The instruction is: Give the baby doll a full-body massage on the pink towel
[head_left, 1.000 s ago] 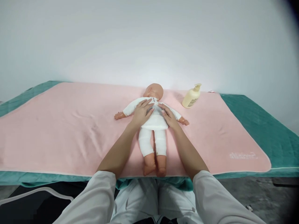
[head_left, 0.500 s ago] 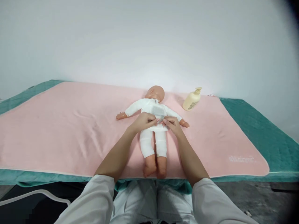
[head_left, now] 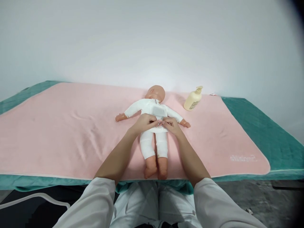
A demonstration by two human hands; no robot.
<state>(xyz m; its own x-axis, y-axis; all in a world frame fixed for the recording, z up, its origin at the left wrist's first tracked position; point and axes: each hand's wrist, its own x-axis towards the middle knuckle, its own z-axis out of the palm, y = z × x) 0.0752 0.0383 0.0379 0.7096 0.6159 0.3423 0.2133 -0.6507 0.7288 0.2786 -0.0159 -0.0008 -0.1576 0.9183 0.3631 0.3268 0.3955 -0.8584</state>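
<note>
A baby doll [head_left: 147, 144] lies with its bare feet toward me, its arms spread and its head turned to the left. Its body is white cloth; head, hands and feet are flesh-coloured. On its upper torso is a pale grey rectangular piece [head_left: 159, 110]. Just below that piece, my left hand [head_left: 146, 123] and my right hand [head_left: 171, 124] meet over the doll's lower torso. Both have closed fingers, with the fingertips pinched close together. Whatever is between them is too small or hidden to make out.
Right of the doll's head stands a cream pump bottle [head_left: 193, 99]. Under everything is a pink mat [head_left: 71, 133] with a white border, on a green cover [head_left: 266, 129]. A pale wall [head_left: 152, 41] rises behind. A white tube-like bar [head_left: 35, 197] shows at lower left.
My hands have come closer together. The translucent greyish strip seen between my fingertips earlier is now hardly visible. The doll, bottle and mat sit slightly further left and up in view.
</note>
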